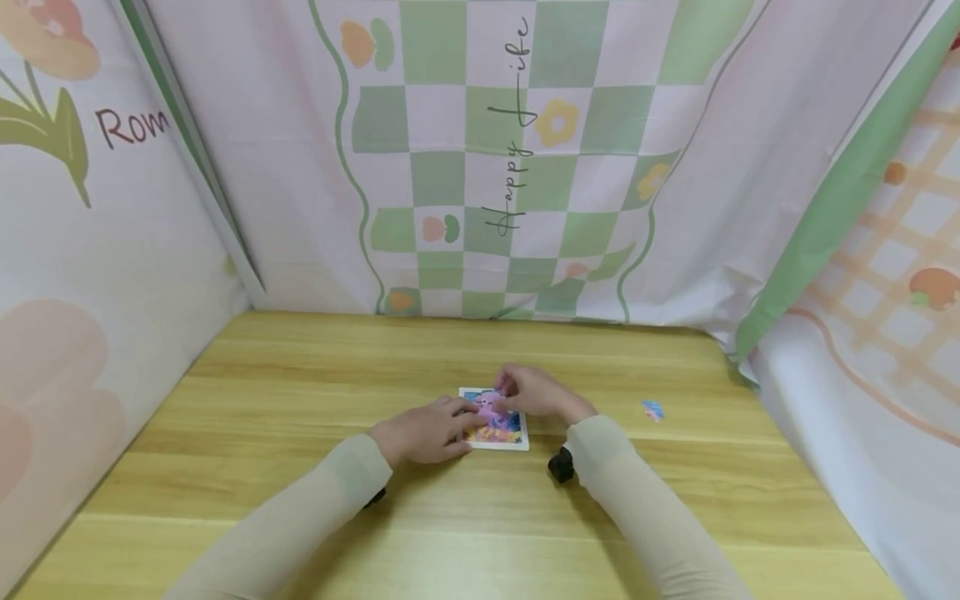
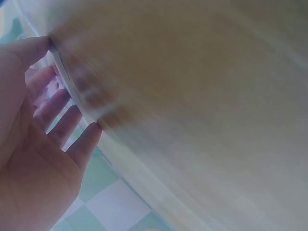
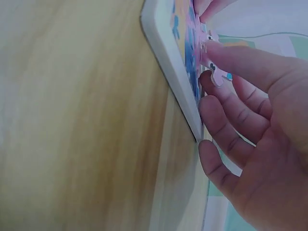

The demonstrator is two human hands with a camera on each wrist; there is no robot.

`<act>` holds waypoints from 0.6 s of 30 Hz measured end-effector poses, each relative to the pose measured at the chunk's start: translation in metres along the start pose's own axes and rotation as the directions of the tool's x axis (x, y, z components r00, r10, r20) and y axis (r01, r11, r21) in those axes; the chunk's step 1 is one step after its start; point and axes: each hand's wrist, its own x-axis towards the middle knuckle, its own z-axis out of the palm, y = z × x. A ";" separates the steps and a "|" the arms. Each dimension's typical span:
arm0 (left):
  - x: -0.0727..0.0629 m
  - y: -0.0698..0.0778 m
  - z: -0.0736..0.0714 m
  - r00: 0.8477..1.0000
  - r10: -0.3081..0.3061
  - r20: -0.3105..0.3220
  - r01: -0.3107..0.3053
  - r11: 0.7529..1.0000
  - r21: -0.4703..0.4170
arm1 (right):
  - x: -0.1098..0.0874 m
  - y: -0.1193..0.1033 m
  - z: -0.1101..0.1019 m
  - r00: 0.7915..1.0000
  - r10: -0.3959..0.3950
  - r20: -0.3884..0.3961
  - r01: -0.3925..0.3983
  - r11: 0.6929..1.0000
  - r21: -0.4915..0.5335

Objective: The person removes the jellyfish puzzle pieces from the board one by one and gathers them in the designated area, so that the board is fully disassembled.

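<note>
A small jigsaw puzzle (image 1: 497, 435) in a white-bordered tray lies on the table, showing a pink character over blue, purple and yellow. My left hand (image 1: 431, 429) rests at its left side, fingers loosely extended over the edge and onto the picture. In the left wrist view the fingertips (image 2: 89, 139) of that hand touch down. At the puzzle's upper right, my right hand (image 1: 532, 390) pinches a pink puzzle piece (image 3: 217, 76) between thumb and forefinger. The piece stands tilted up from the picture, and the fingers partly hide it.
One loose blue-and-pink puzzle piece (image 1: 652, 409) lies on the wooden table (image 1: 337, 358) to the right, apart from the tray. Printed curtains (image 1: 300, 208) close off the back and both sides.
</note>
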 end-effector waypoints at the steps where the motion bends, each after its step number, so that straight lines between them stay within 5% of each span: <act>1: 0.000 0.000 0.000 1.000 0.001 0.000 -0.001 1.000 0.002 | 0.001 0.001 0.001 1.000 0.002 -0.004 -0.002 1.000 -0.002; 18: 0.001 -0.001 0.002 1.000 0.002 0.002 -0.002 1.000 0.016 | -0.008 0.016 -0.007 0.998 -0.067 -0.004 0.067 0.996 0.065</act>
